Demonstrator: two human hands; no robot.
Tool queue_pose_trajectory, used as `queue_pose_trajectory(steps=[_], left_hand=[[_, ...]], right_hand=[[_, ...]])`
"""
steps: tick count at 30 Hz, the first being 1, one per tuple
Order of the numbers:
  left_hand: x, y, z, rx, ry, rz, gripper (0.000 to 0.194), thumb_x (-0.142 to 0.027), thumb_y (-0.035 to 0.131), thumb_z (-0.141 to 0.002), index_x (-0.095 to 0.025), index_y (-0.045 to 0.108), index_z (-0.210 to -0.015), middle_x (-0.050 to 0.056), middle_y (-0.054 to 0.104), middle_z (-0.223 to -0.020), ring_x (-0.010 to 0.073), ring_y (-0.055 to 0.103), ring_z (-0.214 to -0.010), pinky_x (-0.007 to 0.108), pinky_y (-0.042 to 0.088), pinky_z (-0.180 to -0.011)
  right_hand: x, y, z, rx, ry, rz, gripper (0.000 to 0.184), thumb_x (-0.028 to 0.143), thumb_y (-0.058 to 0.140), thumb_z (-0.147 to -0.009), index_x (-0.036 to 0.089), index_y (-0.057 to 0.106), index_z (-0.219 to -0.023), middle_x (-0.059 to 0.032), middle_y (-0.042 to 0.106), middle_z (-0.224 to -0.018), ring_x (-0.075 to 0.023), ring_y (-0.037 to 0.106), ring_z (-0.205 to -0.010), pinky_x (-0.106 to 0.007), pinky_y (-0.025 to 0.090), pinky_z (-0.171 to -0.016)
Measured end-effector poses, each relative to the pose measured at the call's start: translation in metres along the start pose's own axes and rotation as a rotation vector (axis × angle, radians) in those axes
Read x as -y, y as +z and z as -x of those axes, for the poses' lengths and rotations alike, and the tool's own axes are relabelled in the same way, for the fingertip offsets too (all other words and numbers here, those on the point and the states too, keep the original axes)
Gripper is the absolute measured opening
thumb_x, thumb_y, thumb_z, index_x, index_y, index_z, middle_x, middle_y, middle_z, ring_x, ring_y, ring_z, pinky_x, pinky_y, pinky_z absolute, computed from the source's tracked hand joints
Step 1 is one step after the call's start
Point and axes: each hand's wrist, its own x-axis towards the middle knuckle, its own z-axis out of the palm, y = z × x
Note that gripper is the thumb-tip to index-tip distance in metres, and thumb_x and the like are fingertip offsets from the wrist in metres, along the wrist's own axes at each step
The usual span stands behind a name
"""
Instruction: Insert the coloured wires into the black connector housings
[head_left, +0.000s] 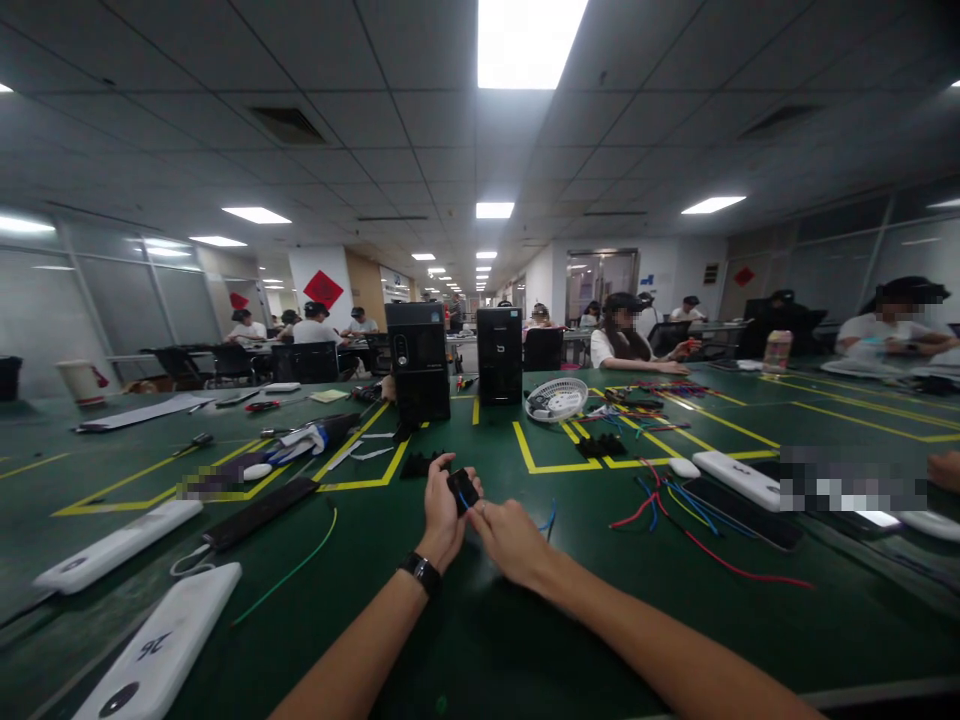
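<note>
My left hand (442, 510), with a black watch on its wrist, is closed around a small black block (463, 488), perhaps a connector; its exact kind is too small to tell. A short blue wire (552, 518) is pinched in my right hand (511, 538), and its loose end sticks out beyond the knuckles. The wire's other end lies against the face of the block. Both hands meet just above the green table (480, 640). Past them are two clusters of black pieces (424, 463), resembling the held block. On the right lie red, blue and yellow wires (667, 505).
Two black boxes (418, 365) (500, 355) stand ahead. A white round basket-like grille (556, 399) sits beside them. White power banks (169, 640) lie left and another (739, 480) right, near a dark phone (742, 512). A green wire (292, 570) curves leftward. Co-workers (626, 335) sit beyond.
</note>
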Motion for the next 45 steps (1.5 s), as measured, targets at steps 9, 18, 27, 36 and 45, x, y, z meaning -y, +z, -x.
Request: queue_pose_trajectory(steps=[9,18,27,36,45], left_hand=[[0.002,0.001,-0.002,-0.069,0.06,-0.028,0.029,-0.022,0.048,-0.076,-0.022,0.043,-0.104,-0.002,0.057,-0.065,0.0113,0.055,-0.051,0.024,0.044,-0.052],[0.004,-0.005,-0.004,-0.029,0.025,-0.16,0.031,-0.026,0.045,-0.079,-0.023,0.043,-0.109,0.0,0.059,-0.07,0.0132,0.059,-0.058,0.025,0.046,-0.056],[-0.01,-0.011,-0.013,-0.124,-0.02,0.083,0.031,-0.02,0.048,-0.077,-0.022,0.042,-0.107,0.001,0.058,-0.068,0.0142,0.058,-0.054,0.028,0.047,-0.054],[-0.004,-0.025,-0.016,-0.093,-0.097,-0.164,0.021,-0.024,0.05,-0.079,-0.017,0.049,-0.098,0.001,0.059,-0.064,0.0143,0.058,-0.053,0.027,0.046,-0.056],[0.023,-0.021,-0.004,0.02,-0.051,-0.427,0.025,-0.04,0.055,-0.081,-0.015,0.055,-0.084,0.002,0.055,-0.073,0.0141,0.052,-0.067,0.026,0.041,-0.063]], right_hand=[[0.007,0.011,0.0,-0.032,0.036,-0.123,0.035,0.03,0.031,-0.097,0.018,0.063,-0.091,-0.0063,0.07,-0.082,-0.0141,0.065,-0.071,-0.02,0.041,-0.064],[-0.001,-0.013,-0.006,-0.129,-0.01,-0.139,0.039,0.027,0.03,-0.098,0.016,0.063,-0.081,-0.0057,0.07,-0.082,-0.0129,0.065,-0.072,-0.02,0.041,-0.069],[0.0,0.008,0.012,0.065,0.002,0.152,0.037,0.034,0.032,-0.096,0.016,0.064,-0.091,-0.0112,0.07,-0.078,-0.0202,0.067,-0.07,-0.026,0.043,-0.063],[-0.017,-0.007,-0.001,-0.123,0.156,-0.006,0.035,0.031,0.025,-0.098,0.017,0.056,-0.091,-0.0055,0.065,-0.077,-0.0173,0.063,-0.072,-0.025,0.039,-0.065],[-0.027,-0.006,-0.003,-0.073,-0.168,-0.26,0.046,0.029,0.069,-0.074,0.017,0.048,-0.114,-0.0114,0.051,-0.117,-0.0234,0.047,-0.112,-0.037,0.037,-0.094]])
